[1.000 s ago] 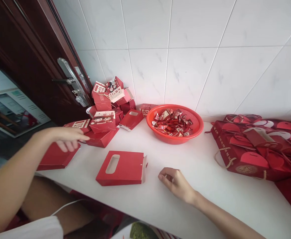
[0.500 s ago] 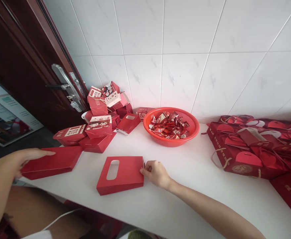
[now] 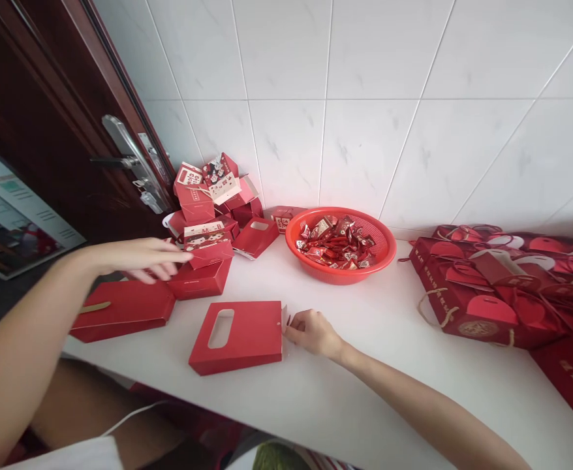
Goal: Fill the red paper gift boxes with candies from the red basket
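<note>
A red box with an oval cutout (image 3: 247,333) lies flat near the middle of the white table (image 3: 325,391). At its right end, by the pale flap, my right hand (image 3: 313,333) has its fingers pinched together; what they grip is too small to make out. My left hand (image 3: 144,259), fingers stretched out and holding nothing, hovers over a red box (image 3: 124,310) at the table's left edge. Its fingertips reach the front of a patterned red box (image 3: 208,245), which sits on another red box (image 3: 201,281); whether they touch is unclear.
A red plastic basket (image 3: 340,277) of wrapped sweets stands against the tiled wall. More red boxes (image 3: 196,199) are piled at the back left by the door (image 3: 51,98). Large red cartons (image 3: 477,320) holding small red boxes fill the right side.
My left hand has let go of the left red box and moved up and right with fingers spread. That box now lies farther right. My right hand stays by the middle box's end.
</note>
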